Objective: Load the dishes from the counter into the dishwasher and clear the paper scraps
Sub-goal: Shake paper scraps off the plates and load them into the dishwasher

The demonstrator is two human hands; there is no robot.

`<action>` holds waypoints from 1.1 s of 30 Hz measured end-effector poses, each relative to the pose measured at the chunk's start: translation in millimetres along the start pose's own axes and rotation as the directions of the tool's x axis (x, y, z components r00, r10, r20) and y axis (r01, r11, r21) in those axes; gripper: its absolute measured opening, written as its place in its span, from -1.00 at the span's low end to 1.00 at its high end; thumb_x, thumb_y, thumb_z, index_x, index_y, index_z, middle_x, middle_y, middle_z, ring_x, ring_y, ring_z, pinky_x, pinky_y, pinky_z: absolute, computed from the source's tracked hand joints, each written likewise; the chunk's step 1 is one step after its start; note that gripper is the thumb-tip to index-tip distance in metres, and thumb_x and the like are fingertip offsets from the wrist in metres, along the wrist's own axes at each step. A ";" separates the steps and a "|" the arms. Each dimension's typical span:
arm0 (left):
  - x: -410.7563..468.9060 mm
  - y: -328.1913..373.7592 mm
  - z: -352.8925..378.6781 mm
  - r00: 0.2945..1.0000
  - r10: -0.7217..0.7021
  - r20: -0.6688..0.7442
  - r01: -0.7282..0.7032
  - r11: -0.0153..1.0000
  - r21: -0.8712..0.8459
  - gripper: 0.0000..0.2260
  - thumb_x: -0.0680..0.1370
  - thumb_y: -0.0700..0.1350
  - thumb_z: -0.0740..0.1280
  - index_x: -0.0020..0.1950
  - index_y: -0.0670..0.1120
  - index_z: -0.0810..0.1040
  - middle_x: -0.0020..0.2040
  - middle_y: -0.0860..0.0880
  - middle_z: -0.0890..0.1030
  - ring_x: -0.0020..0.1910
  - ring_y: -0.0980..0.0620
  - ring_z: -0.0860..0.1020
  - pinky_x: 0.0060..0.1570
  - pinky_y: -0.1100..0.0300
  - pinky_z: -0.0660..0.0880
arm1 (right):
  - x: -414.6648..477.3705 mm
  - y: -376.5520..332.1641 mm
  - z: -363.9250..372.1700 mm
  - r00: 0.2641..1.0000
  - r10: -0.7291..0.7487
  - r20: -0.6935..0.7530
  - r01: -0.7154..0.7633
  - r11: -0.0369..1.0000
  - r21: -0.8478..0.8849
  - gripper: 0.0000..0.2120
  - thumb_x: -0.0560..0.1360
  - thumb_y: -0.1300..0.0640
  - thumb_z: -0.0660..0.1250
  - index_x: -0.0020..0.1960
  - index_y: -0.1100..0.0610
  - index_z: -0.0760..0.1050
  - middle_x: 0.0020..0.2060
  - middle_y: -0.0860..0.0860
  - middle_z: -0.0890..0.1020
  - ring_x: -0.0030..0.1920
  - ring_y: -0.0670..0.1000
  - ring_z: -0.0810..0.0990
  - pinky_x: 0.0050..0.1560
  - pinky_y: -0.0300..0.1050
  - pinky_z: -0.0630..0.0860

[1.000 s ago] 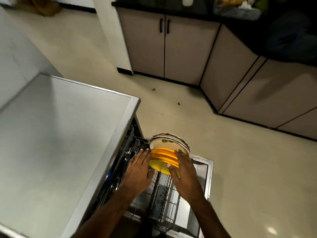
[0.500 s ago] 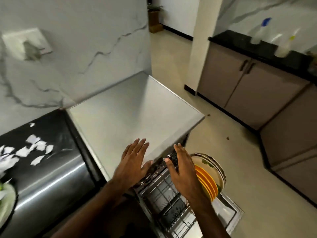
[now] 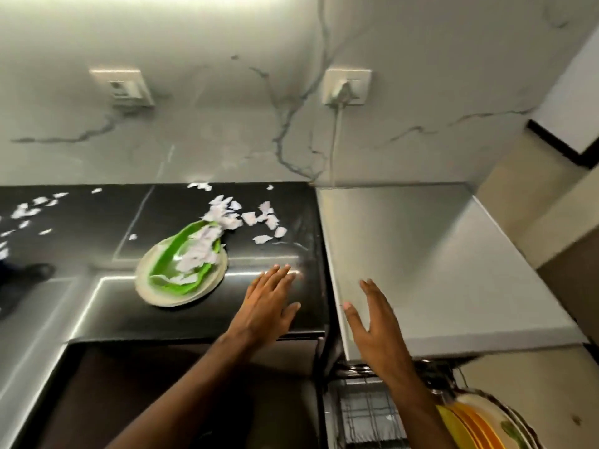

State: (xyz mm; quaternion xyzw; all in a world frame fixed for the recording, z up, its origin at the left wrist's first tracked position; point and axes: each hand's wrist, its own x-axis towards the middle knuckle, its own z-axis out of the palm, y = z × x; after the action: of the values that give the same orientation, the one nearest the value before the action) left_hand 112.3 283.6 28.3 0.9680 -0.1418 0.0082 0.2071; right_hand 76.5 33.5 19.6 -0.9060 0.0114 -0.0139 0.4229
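Fingers (image 3: 276, 280) of left hand (image 3: 265, 307) and right hand (image 3: 372, 325) are being held straight, empty; paper scraps (image 3: 197, 251) risk being spilled off the green plate (image 3: 165, 260).

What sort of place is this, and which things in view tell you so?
Most likely a home kitchen: a black counter with a green dish and paper scraps, a pulled-out dishwasher rack holding orange plates, and a wall socket on the marbled wall.

Single head view, looking steeply down over counter (image 3: 201, 319) toward wall (image 3: 227, 124), close range
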 end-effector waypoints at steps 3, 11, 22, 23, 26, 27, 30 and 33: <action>-22.5 -45.9 -21.7 0.994 -0.105 0.001 0.105 0.994 -0.013 -0.39 0.62 0.13 0.30 0.63 0.03 0.21 0.65 0.04 0.14 0.65 0.05 0.01 0.59 0.06 -0.03 | 11.2 -32.2 37.4 0.997 -0.048 0.061 0.046 0.999 0.026 -0.37 0.63 -0.21 0.23 0.63 -0.05 0.19 0.62 -0.09 0.23 0.60 -0.11 0.18 0.60 -0.03 0.20; -68.9 -136.1 -57.1 0.956 -0.289 0.052 0.290 0.956 -0.032 -0.36 0.62 0.15 0.31 0.64 0.03 0.18 0.65 0.01 0.14 0.62 -0.01 0.09 0.59 0.02 0.06 | 25.4 -100.2 125.6 0.975 -0.118 0.189 0.110 0.993 0.052 -0.38 0.63 -0.17 0.30 0.62 -0.06 0.21 0.60 -0.09 0.27 0.58 -0.13 0.21 0.58 -0.04 0.24; -74.1 -205.1 -76.6 0.881 -0.467 0.079 0.474 0.863 -0.174 -0.40 0.59 0.10 0.39 0.59 0.03 0.31 0.63 -0.06 0.20 0.59 -0.08 0.20 0.55 -0.03 0.20 | 39.4 -141.4 190.0 0.951 -0.048 0.304 0.025 0.997 0.077 -0.42 0.61 -0.11 0.37 0.58 -0.03 0.31 0.47 -0.10 0.43 0.36 -0.18 0.46 0.37 -0.16 0.45; -69.6 -210.0 -76.0 0.874 -0.479 0.086 0.486 0.854 -0.184 -0.41 0.59 0.09 0.40 0.58 0.02 0.32 0.63 -0.08 0.21 0.59 -0.09 0.20 0.55 -0.03 0.20 | 43.4 -141.9 194.2 0.948 -0.037 0.317 0.011 0.996 0.086 -0.42 0.61 -0.10 0.37 0.58 -0.03 0.31 0.47 -0.09 0.43 0.33 -0.19 0.48 0.35 -0.17 0.47; -53.0 -221.4 -73.6 0.857 -0.507 0.098 0.515 0.830 -0.211 -0.42 0.58 0.08 0.41 0.56 -0.01 0.36 0.63 -0.13 0.20 0.59 -0.11 0.21 0.56 -0.04 0.22 | 58.9 -145.7 204.5 0.939 -0.011 0.344 -0.022 0.996 0.091 -0.43 0.61 -0.07 0.39 0.57 -0.02 0.34 0.44 -0.07 0.45 0.26 -0.18 0.54 0.27 -0.22 0.53; -46.4 -224.4 -73.3 0.849 -0.520 0.099 0.528 0.821 -0.215 -0.43 0.58 0.07 0.42 0.55 -0.02 0.37 0.62 -0.14 0.20 0.59 -0.12 0.21 0.55 -0.05 0.23 | 66.0 -147.4 207.8 0.936 -0.004 0.353 -0.032 0.995 0.095 -0.43 0.60 -0.06 0.40 0.56 -0.01 0.35 0.43 -0.07 0.47 0.23 -0.18 0.56 0.23 -0.25 0.55; -25.4 -234.9 -73.2 0.813 -0.572 0.104 0.581 0.790 -0.197 -0.42 0.58 0.05 0.42 0.55 -0.08 0.36 0.61 -0.18 0.21 0.57 -0.15 0.24 0.54 -0.07 0.25 | 92.4 -154.9 217.0 0.926 0.011 0.378 -0.049 0.994 0.092 -0.50 0.60 -0.02 0.42 0.49 0.00 0.42 0.31 -0.08 0.56 0.07 -0.18 0.63 0.06 -0.28 0.59; -6.1 -249.7 -73.3 0.747 -0.655 0.116 0.665 0.734 -0.138 -0.39 0.58 0.05 0.39 0.57 -0.13 0.30 0.60 -0.19 0.23 0.54 -0.18 0.28 0.50 -0.08 0.30 | 123.4 -161.2 226.0 0.920 0.020 0.391 -0.066 0.992 0.105 -0.60 0.60 0.05 0.42 0.41 0.02 0.49 0.19 -0.09 0.63 -0.03 -0.20 0.65 -0.07 -0.35 0.57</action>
State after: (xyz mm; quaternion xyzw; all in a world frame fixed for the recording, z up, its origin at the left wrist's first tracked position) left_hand 179.0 533.1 -4.7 0.9336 0.2043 -0.1066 0.2743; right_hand 209.1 306.1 0.0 -0.8641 -0.0538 0.1749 0.4689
